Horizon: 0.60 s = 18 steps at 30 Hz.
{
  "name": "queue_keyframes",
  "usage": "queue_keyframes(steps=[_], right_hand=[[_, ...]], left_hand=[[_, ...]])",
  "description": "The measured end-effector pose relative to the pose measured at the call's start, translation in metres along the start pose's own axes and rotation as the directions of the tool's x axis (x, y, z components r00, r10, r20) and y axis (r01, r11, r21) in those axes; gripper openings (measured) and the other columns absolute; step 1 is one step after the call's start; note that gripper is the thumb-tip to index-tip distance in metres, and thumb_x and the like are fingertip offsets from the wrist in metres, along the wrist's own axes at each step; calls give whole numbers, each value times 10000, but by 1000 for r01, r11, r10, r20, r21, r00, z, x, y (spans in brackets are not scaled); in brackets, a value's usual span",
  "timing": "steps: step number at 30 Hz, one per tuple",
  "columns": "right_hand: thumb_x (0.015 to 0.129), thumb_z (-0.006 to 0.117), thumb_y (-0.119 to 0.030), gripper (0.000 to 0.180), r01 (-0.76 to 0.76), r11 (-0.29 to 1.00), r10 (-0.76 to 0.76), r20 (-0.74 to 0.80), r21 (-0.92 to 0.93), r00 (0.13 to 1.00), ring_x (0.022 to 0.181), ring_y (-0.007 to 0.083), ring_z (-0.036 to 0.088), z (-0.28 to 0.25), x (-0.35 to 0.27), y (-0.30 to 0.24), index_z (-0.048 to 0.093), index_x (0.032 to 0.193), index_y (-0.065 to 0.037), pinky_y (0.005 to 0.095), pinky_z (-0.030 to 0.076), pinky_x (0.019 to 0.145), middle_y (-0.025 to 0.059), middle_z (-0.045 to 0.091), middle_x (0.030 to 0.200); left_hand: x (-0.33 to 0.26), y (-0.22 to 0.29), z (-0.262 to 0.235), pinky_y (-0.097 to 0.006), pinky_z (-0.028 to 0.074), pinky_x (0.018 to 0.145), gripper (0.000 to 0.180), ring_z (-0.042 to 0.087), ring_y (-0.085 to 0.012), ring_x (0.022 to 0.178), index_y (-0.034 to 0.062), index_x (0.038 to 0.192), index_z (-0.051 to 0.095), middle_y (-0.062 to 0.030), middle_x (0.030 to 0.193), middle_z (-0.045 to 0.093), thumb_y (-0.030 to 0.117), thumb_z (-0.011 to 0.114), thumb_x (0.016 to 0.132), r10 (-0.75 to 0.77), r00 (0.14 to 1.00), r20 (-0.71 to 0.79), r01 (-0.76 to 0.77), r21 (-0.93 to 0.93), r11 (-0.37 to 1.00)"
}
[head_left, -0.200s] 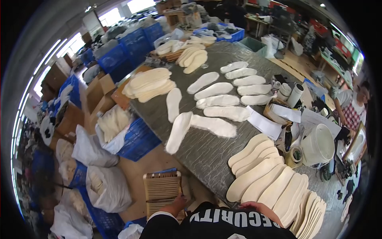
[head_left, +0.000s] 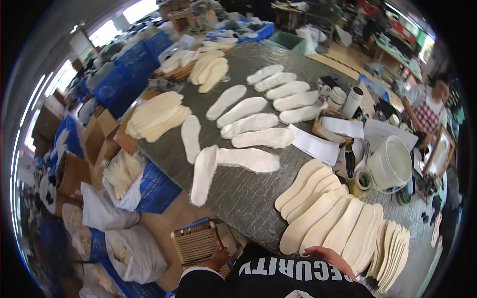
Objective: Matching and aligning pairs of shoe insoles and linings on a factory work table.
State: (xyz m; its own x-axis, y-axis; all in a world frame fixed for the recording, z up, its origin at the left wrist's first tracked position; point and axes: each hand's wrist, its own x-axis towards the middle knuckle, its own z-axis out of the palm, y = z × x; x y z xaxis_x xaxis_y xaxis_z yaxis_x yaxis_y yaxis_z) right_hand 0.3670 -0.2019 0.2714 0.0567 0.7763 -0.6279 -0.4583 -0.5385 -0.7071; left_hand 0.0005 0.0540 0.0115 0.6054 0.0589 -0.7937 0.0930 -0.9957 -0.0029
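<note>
Down at the lower edge, the left hand point(head_left: 217, 258) comes out of a dark sleeve with a white cuff and rests on the near rim of a woven basket point(head_left: 196, 242), fingers curled over the wicker, so it grips the basket's edge. The basket stands on the floor at about seven o'clock, just beside the grey table point(head_left: 238, 193). The right hand point(head_left: 330, 258) sits at about five o'clock, palm down with fingers loosely bent and a little apart, touching the near end of the fanned row of cream insoles point(head_left: 338, 218); it pinches nothing. White fuzzy insoles point(head_left: 248, 124) lie spread toward twelve o'clock, and a white bucket point(head_left: 390, 164) stands at three o'clock.
</note>
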Motion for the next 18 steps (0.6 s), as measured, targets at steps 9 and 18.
queue_keyframes(steps=[9, 18], right_hand=[[890, 607, 15, 414, 76, 996, -84, -217, -45, 973, 1036, 199, 617, 46, 47, -29, 498, 1289, 39, 319, 499, 908, 128, 617, 1175], [880, 599, -27, 354, 14, 998, -37, -397, -62, 917, 889, 125, 639, 108, 155, -34, 567, 1233, -26, 280, 515, 786, 64, 672, 1040]], left_hand=[[8, -56, 31, -584, 335, 1012, 250, 488, -271, 1222, 100, 1077, 663, -91, 1158, 606, 204, 564, 872, -63, 969, -238, -4, -270, 963], [5, -245, -33, -495, 412, 940, 234, 567, -268, 1056, 67, 1100, 616, -119, 1048, 625, 173, 504, 924, -465, 852, -242, 180, -698, 693]])
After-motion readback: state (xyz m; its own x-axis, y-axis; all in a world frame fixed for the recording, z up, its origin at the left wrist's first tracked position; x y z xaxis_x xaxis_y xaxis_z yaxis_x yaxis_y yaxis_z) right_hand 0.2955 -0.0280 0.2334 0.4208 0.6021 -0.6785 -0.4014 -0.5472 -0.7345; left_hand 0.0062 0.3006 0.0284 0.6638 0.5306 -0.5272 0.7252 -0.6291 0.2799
